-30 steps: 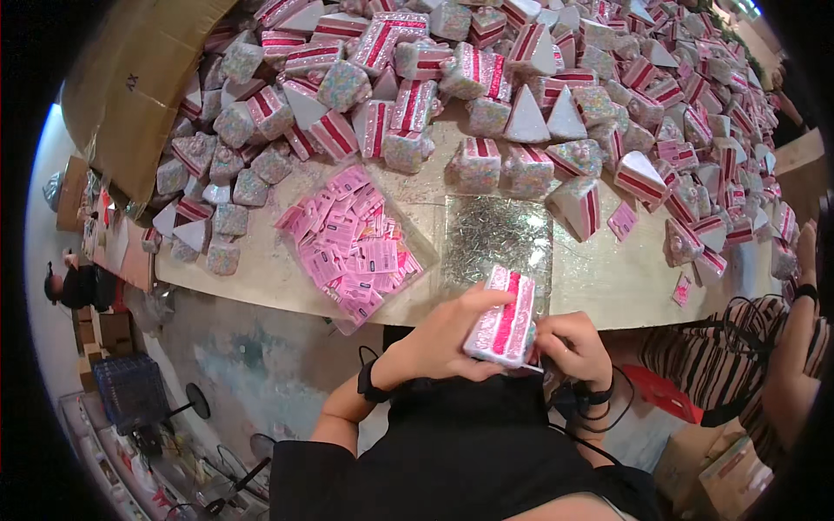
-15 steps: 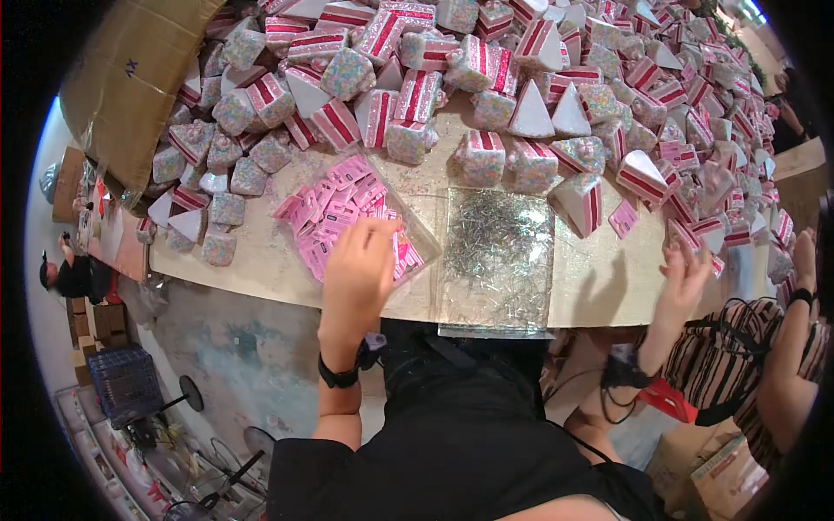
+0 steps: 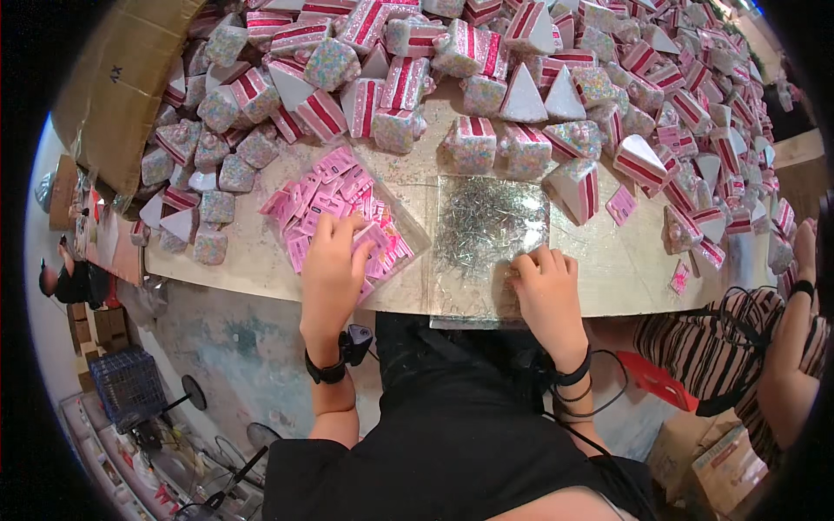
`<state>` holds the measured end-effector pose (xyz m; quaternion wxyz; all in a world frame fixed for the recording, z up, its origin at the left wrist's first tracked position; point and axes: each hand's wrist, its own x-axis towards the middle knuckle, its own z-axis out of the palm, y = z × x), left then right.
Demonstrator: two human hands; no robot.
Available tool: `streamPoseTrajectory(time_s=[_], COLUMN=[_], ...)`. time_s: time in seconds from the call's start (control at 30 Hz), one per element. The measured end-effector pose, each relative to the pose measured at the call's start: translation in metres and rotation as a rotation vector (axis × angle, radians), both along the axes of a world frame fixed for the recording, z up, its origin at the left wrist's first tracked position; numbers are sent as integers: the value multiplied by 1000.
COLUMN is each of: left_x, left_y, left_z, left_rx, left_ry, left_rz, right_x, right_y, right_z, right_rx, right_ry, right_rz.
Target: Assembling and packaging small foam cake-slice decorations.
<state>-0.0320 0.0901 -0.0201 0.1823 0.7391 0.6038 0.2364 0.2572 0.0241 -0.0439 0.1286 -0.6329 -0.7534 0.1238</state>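
My left hand (image 3: 330,282) is over a shallow clear tray (image 3: 419,250) heaped with small pink printed cards (image 3: 328,207). Its thumb and fingers close on one pink card (image 3: 373,239), which sticks out beside the thumb. To the right lies a second clear tray (image 3: 469,306), holding a scatter of thin silvery pins (image 3: 491,221). Over that tray's right side is my right hand (image 3: 552,300), its fingers curled down and pinched together; what they hold, if anything, is too small to make out.
Glittery pink-and-white cake-slice ornaments (image 3: 408,82) are piled across the far table. A cardboard box (image 3: 122,95) stands at the left. Loose pink cards lie at the right, one (image 3: 621,206) beside a slice, another (image 3: 679,278) near the edge. Another person's arm (image 3: 795,339) is at far right.
My right hand has moved left from the ornaments to the pin tray. A pink card now lies near the right table edge. My left hand has shifted slightly and now holds a card.
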Motion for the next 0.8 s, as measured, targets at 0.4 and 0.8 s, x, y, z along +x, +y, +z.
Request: streamPoseTrajectory(time_s=[0.4,0.8], left_x=[30,90], left_y=[-8,-24], left_z=[22,13], left_rx=[-139,-223], left_ry=[-664,-551], left_rz=[85,-287], right_x=[15,8], right_y=[-6,-6], right_z=[8,13], right_rx=[428,377], right_ry=[376,610], right_rz=[-209,-102])
